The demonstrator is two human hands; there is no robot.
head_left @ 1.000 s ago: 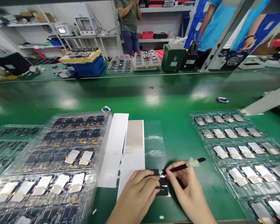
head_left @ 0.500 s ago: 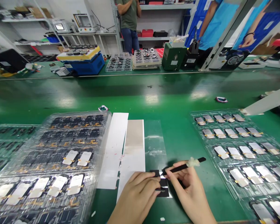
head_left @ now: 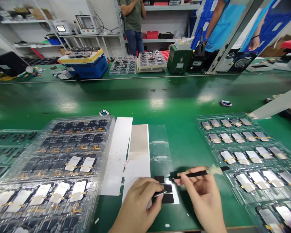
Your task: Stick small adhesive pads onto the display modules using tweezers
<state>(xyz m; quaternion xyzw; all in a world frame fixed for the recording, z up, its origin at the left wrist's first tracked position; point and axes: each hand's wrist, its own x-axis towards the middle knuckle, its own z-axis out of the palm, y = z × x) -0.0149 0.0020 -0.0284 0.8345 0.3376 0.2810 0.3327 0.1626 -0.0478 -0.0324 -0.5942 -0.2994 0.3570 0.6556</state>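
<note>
My right hand (head_left: 203, 191) grips a thin black pointed tool (head_left: 196, 174) with a pale wad of tape near its back end. Its tip is beside a clear film strip (head_left: 161, 152), close to several black rectangular pieces (head_left: 168, 198) on a white backing. Left of those pieces, my left hand (head_left: 142, 200) is closed, thumb and forefinger pinching a small thin piece (head_left: 159, 193), dark with a shiny edge; its kind is unclear. Under and behind the left hand lie a white and beige sheet (head_left: 138, 155) and a second white sheet (head_left: 118, 152).
At left, a clear tray (head_left: 70, 155) holds dark parts and some with pale rectangles. Another such tray (head_left: 232, 145) lies at right. A slanted white post (head_left: 276, 103) crosses the right side. Two people stand beyond the bench, with a green box (head_left: 179, 60) before them.
My right hand has drawn the black tool slightly right, away from the black pieces. My left hand has pulled back a little, uncovering more of them.
</note>
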